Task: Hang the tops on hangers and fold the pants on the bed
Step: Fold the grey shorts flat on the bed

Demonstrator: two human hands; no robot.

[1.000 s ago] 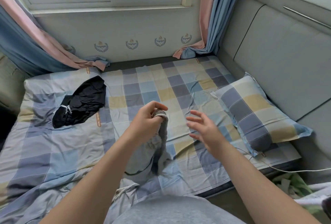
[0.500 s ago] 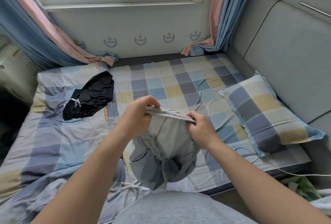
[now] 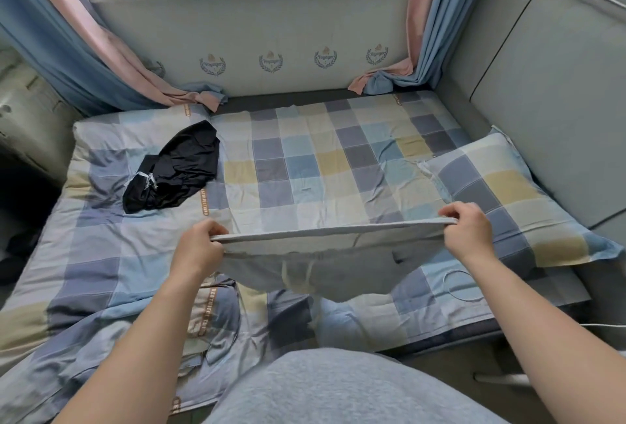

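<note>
I hold a pair of grey pants [image 3: 325, 264] stretched wide by the waistband above the near part of the checked bed [image 3: 305, 166]. My left hand [image 3: 200, 247] pinches the left end of the waistband and my right hand [image 3: 467, 230] pinches the right end. The drawstring and the rest of the grey cloth hang below the taut band. A crumpled black garment [image 3: 176, 169] lies on the bed at the far left, apart from both hands.
A checked pillow [image 3: 508, 196] lies at the right against the grey padded headboard [image 3: 548, 91]. A rumpled checked quilt [image 3: 111, 328] bunches at the near left. Pink and blue curtains [image 3: 95, 44] hang at both sides of the window. A white cable [image 3: 460, 284] runs off the near right edge.
My right hand took hold of the waistband beside the left hand, then both hands moved apart and pulled the grey pants out wide. The view tilted down toward the bed.
</note>
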